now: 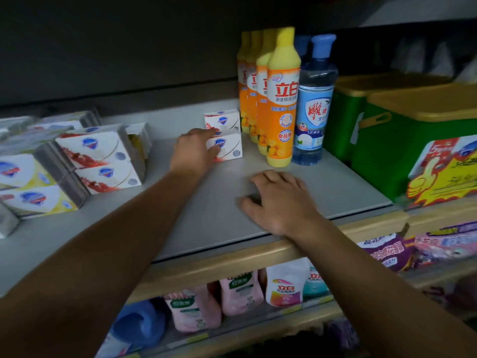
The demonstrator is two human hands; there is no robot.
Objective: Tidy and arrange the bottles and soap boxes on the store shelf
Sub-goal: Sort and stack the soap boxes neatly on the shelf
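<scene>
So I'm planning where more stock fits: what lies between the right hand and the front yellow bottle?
Only bare grey shelf, as the head view shows. The right hand rests flat near the shelf's front edge, and nothing stands between it and the front yellow bottle.

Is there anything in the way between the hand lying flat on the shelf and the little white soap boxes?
Nothing visible is. The right hand rests on the grey shelf, and only bare shelf lies between it and the stacked white soap boxes. The left hand already touches those boxes. The yellow dish-soap bottles stand off to their right.
</scene>
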